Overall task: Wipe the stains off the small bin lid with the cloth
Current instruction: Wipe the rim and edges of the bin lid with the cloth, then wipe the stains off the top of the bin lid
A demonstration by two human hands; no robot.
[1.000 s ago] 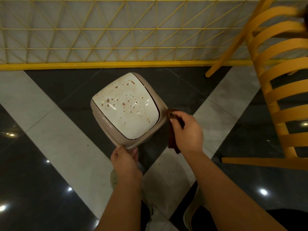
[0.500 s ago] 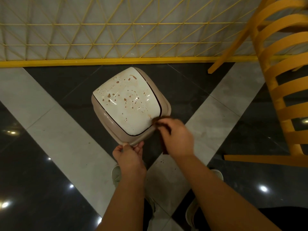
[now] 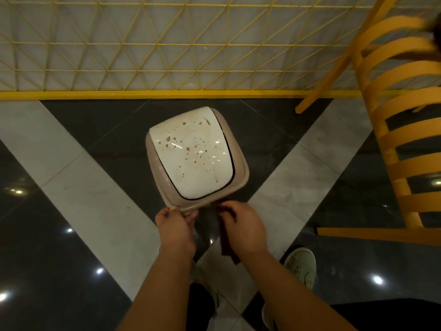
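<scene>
1. Bin lid (image 3: 194,155) sits just beyond both sets of fingers, its near edge touching them: a glossy white flap set in a beige frame, speckled all over with reddish-brown spots, held above the tiled floor (image 3: 83,211).
2. My left hand (image 3: 175,229) grips the near corner of the beige frame, thumb on top and fingers (image 3: 189,215) curled underneath. That is the only hold on the lid I can see.
3. My right hand (image 3: 243,225) is closed round the cloth (image 3: 225,244), a dark brown rag pinched at its upper end just beside the lid's near edge, the rest hanging down below the palm. It hangs limp, so I judge it soft and easily bunched.
4. Handling, as I read it: the lid looks like thin moulded plastic, light and stiff, and the shine suggests a slick surface. The white flap may swing in its frame under pressure; I cannot tell from here whether it is latched.
5. Where to hold: I would hold by the frame rim, not the flap, and brace from below so a push from the cloth does not tip the lid away from the left fingers.
6. Progress: no wiped patch shows; the stains run from the far end to near the closest edge, so the wiping looks still to come.
7. Beyond the lid stands a yellow mesh fence (image 3: 167,51); off to the right of my right fingers, well apart, is a yellow slatted chair (image 3: 396,144). My shoe (image 3: 300,266) shows below the right wrist.
</scene>
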